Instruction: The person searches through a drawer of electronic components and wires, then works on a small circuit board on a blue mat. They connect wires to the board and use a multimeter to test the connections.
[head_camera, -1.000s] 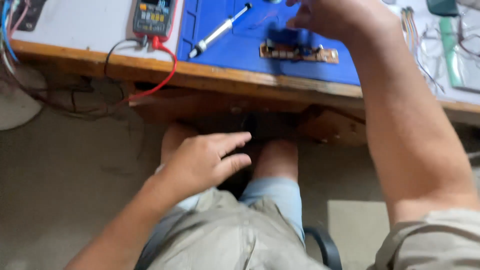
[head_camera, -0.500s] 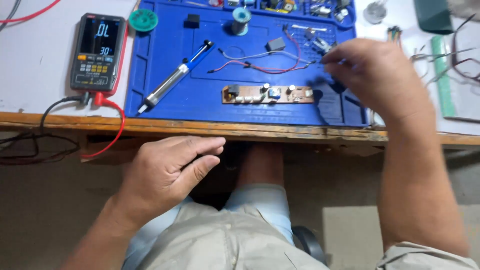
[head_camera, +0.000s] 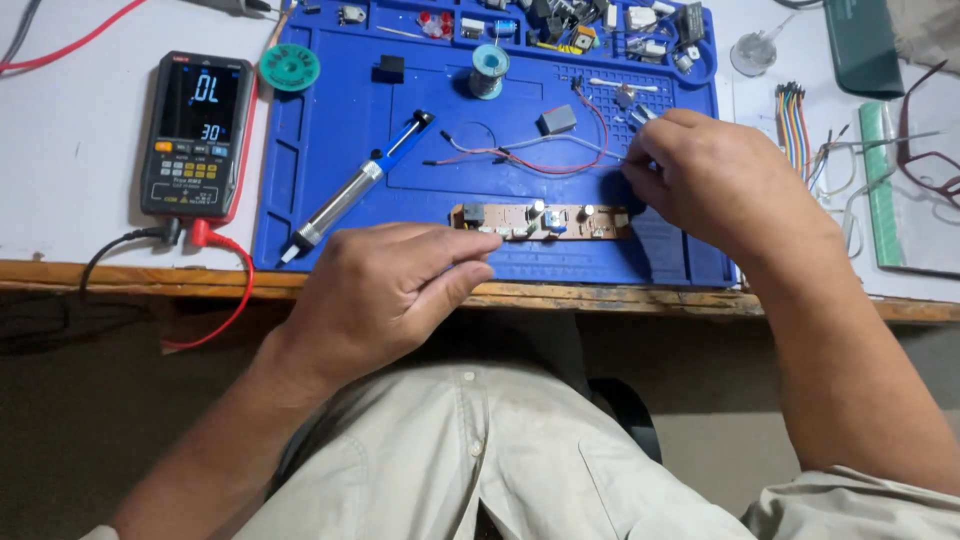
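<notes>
Reaching with the left hand (head_camera: 385, 290), fingers loosely curled and empty, tips just short of the narrow circuit board (head_camera: 541, 220) on the blue mat (head_camera: 330, 150); right hand (head_camera: 720, 185) closed, pinching thin wires (head_camera: 530, 155) just beyond the board's far end; multimeter (head_camera: 195, 133) well left.

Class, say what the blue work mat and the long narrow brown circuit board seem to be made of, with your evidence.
Blue work mat: probably silicone or rubber, matte, with moulded ridges and compartments. Long narrow brown circuit board: likely phenolic or similar laminate, dull tan-brown, carrying small components; the left hand reaches its end.
</notes>
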